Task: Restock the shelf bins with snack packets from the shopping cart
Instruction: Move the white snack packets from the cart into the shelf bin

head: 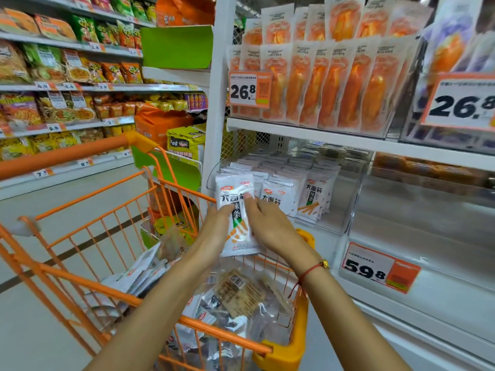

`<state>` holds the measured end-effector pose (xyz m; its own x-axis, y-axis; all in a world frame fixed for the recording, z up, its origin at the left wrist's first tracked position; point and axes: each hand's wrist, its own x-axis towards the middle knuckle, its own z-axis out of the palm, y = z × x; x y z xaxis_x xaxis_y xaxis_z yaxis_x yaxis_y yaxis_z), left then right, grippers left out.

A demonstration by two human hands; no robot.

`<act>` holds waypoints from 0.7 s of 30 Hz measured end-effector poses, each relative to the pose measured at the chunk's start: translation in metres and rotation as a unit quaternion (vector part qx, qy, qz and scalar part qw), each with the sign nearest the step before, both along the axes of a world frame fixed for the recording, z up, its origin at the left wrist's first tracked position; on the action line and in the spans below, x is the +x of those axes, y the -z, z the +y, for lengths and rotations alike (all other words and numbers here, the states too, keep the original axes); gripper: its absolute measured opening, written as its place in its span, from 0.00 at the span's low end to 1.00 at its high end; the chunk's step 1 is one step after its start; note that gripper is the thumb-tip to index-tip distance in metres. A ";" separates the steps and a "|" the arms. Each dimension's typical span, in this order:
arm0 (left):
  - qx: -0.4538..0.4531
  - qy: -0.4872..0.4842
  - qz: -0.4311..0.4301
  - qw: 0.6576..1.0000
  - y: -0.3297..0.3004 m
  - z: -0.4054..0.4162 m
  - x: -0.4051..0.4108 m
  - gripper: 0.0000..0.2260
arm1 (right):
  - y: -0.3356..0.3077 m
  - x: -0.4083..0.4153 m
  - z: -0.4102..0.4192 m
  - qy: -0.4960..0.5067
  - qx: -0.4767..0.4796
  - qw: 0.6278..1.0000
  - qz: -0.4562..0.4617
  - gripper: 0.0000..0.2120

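Holding a white snack packet (235, 218) upright above the orange shopping cart (112, 226), the left hand (217, 231) and right hand (270, 226) pinched its sides, apparently just before the clear shelf bin (345, 210) of matching packets.

My arms: both bare, no sleeves. Right wrist (312, 274): thin red string bracelet (310, 270), one small gold bead (325, 264).
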<state>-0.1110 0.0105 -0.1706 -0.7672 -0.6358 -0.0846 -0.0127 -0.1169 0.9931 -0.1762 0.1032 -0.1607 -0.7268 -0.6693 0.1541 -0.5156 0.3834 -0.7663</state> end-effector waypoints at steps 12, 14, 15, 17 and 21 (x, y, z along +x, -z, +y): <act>-0.277 0.096 -0.059 0.954 -0.038 0.029 -0.068 0.16 | 0.001 -0.059 0.014 0.119 -0.133 0.979 -0.102 0.30; -0.310 0.161 -0.089 0.933 -0.051 0.026 -0.085 0.17 | -0.006 -0.071 0.026 0.149 -0.154 0.966 -0.144 0.17; -0.334 0.185 -0.118 0.917 -0.057 0.025 -0.093 0.18 | -0.009 -0.078 0.031 0.163 -0.158 0.959 -0.169 0.12; -0.385 0.213 -0.167 0.883 -0.068 0.023 -0.111 0.17 | -0.011 -0.095 0.037 0.193 -0.156 0.944 -0.217 0.10; -0.455 0.252 -0.244 0.819 -0.080 0.025 -0.154 0.21 | -0.023 -0.121 0.035 0.266 -0.154 0.909 -0.281 0.05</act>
<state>-0.2652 0.0351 -0.0905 -0.9673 -0.2201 -0.1263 -0.2534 0.8098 0.5291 -0.2969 0.1385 -0.1378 -0.9570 -0.1876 -0.2211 0.1861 0.1875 -0.9645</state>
